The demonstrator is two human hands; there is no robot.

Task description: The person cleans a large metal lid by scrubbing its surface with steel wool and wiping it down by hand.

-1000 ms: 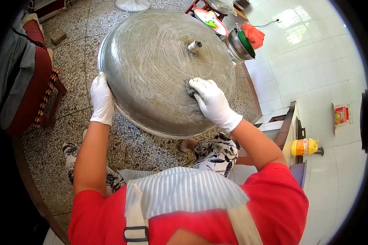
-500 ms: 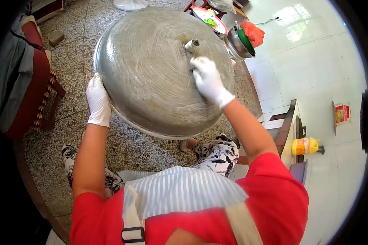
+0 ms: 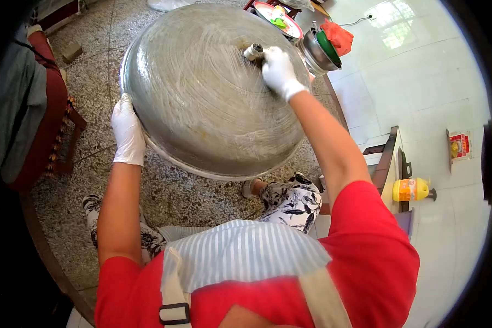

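Observation:
A large round metal basin [image 3: 202, 104] fills the upper middle, its domed underside up and streaked with whitish swirls. From it sticks a short pale fitting with a dark end [image 3: 253, 52]. My left hand [image 3: 128, 131], in a white glove, grips the basin's left rim, thumb on top and the other fingers mostly hidden. My right hand [image 3: 281, 71], gloved too, presses on the metal just right of the fitting with fingers curled closed. Whatever lies under those fingers is hidden.
Metal bowls [image 3: 311, 46] with a green bowl [image 3: 325, 48] and a red plastic bag [image 3: 338, 37] stand beyond the basin. A tray [image 3: 262, 11] is beside them. At left is a cloth-draped red chair [image 3: 52, 109]. A yellow bottle [image 3: 410, 189] is at right by the tiled wall.
My right hand has moved up and slightly right across the basin, to beside the fitting. A dark edge seen under its fingers earlier is now hidden. My left hand keeps its hold on the rim.

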